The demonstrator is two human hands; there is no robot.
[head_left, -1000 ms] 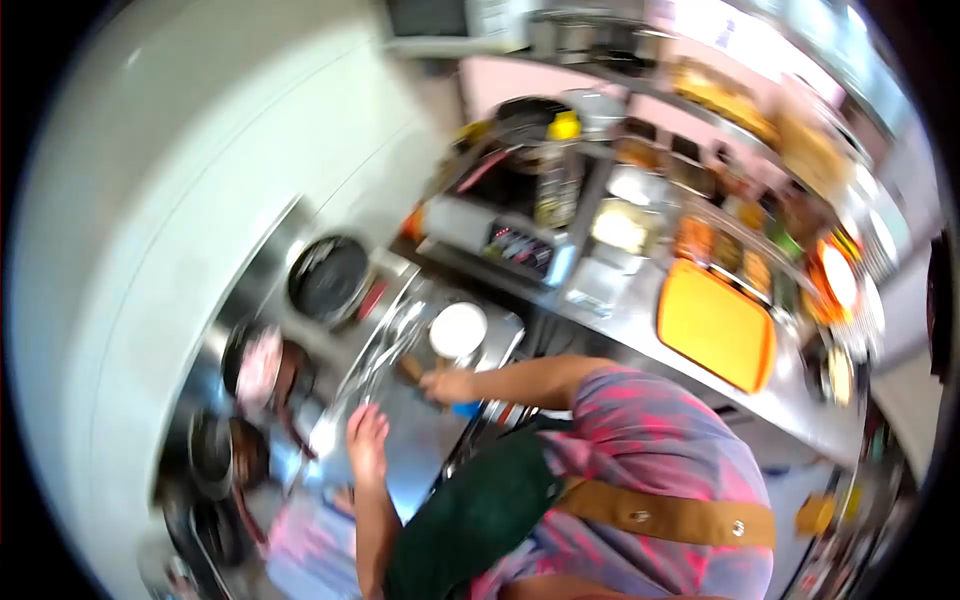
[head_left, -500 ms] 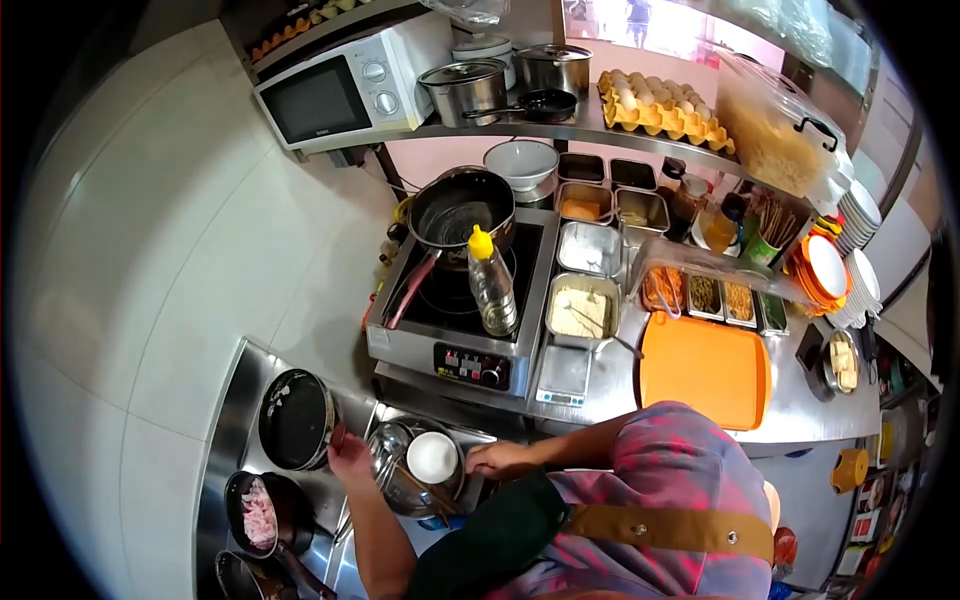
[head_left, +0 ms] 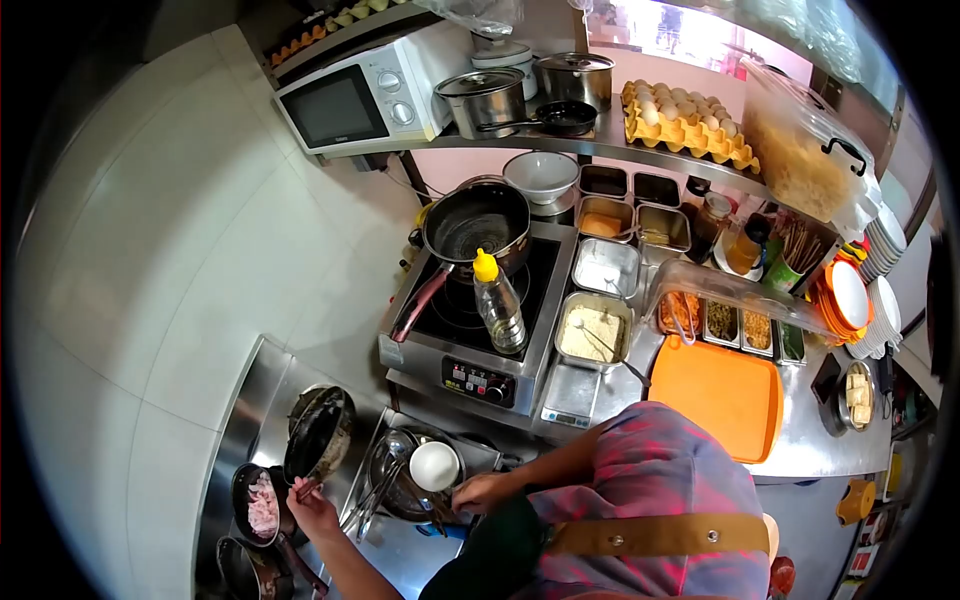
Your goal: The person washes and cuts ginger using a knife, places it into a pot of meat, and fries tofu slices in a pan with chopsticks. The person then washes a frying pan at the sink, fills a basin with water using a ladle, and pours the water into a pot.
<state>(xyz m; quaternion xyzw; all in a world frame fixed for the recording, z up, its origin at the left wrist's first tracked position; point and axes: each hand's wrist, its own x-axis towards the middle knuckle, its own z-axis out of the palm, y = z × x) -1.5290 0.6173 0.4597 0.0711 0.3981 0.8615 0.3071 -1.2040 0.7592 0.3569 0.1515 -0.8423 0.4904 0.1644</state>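
At the lower left, my left hand (head_left: 313, 508) is closed around the handle of a black frying pan (head_left: 318, 432). That pan is tilted on its side, its stained outer wall facing right. My right hand (head_left: 482, 493) has its fingers curled beside the sink's right edge; anything inside them is hidden. Close to it, a white bowl (head_left: 434, 466) sits on a dark pan (head_left: 402, 492) in the sink, among ladles and other utensils (head_left: 372, 496). Left of my left hand stands a smaller pan holding raw pink meat strips (head_left: 262, 507).
An induction cooker (head_left: 478, 378) carries a wok (head_left: 476, 222) and a yellow-capped bottle (head_left: 498, 308). Right of it are metal food tins (head_left: 607, 267) and an orange tray (head_left: 716, 395). A shelf above bears a microwave (head_left: 335, 108), pots and an egg tray (head_left: 690, 125). Another pan (head_left: 245, 572) stands lower left.
The frying pan has gone from lying level to tilted, and my left hand has moved down and left with its handle. My right hand has shifted slightly lower. The whole view has shifted a little.
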